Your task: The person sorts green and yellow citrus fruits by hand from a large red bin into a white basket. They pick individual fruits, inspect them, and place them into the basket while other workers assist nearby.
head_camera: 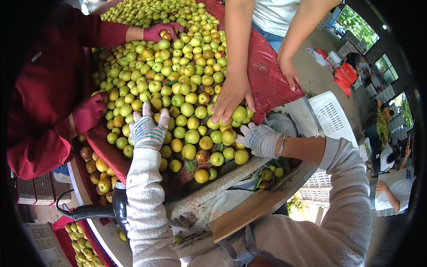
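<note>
Many round yellow-green fruits (192, 136), plum- or jujube-like and some with reddish-brown patches, cover the sorting table before me. My left hand (149, 131), in a striped knit glove, rests on them with its fingers apart and nothing visibly held. At the right, my right hand (262, 140) wears a similar glove, with a bracelet at the wrist. Its fingertips reach a blushed yellow fruit (228, 137); whether they grip it cannot be told. A co-worker's bare hand (232, 98) lies over fruits just above my right hand.
Left, a co-worker's maroon-gloved hands (88, 113) are at the fruit; one holds fruit. A black hair dryer (120, 203) with a cord lies beside my left forearm. Near me are a rolled towel (217, 183) and a wooden board (247, 213). A white crate (332, 115) stands right.
</note>
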`<state>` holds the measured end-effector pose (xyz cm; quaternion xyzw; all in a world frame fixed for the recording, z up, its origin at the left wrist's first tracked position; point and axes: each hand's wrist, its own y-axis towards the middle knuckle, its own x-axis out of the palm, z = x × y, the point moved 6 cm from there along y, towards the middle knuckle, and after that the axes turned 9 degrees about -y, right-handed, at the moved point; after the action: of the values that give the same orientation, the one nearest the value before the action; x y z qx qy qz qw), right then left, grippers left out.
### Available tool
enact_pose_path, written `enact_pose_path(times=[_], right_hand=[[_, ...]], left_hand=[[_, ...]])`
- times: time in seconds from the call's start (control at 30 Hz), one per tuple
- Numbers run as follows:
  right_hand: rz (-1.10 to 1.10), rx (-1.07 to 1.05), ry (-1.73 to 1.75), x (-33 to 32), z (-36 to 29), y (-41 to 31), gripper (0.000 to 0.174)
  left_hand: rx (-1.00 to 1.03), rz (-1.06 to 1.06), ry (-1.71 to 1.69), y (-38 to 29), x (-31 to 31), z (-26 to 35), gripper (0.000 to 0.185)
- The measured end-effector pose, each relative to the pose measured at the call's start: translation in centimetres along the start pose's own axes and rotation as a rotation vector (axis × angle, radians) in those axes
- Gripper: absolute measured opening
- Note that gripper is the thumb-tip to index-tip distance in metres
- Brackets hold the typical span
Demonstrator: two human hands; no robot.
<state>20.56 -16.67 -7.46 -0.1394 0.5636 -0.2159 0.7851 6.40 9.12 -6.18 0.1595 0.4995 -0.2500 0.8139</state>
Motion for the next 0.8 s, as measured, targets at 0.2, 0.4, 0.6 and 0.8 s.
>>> enact_pose_path(times=[0.2, 0.4, 0.6, 0.8], right_hand=[[0.118, 0.041, 0.143, 2.2, 0.2, 1.1, 0.034], [0.313, -0.01, 0.859, -3.6, 3.8, 0.3, 0.058], [0.346, 0.283, 0.506, -4.3, 7.6, 5.7, 0.07], [0.267, 0.179, 0.307, -3.9, -0.1, 7.8, 0.084]], left_hand=[[0.015, 0.02, 0.054, -0.6, 0.1, 1.1, 0.083], [0.18, -0.056, 0.091, -1.3, 0.0, 2.7, 0.069], [0.339, -0.008, -0.441, -0.7, -1.2, 2.2, 0.044], [0.014, -0.227, 0.083, -1.4, 0.2, 0.3, 0.087]])
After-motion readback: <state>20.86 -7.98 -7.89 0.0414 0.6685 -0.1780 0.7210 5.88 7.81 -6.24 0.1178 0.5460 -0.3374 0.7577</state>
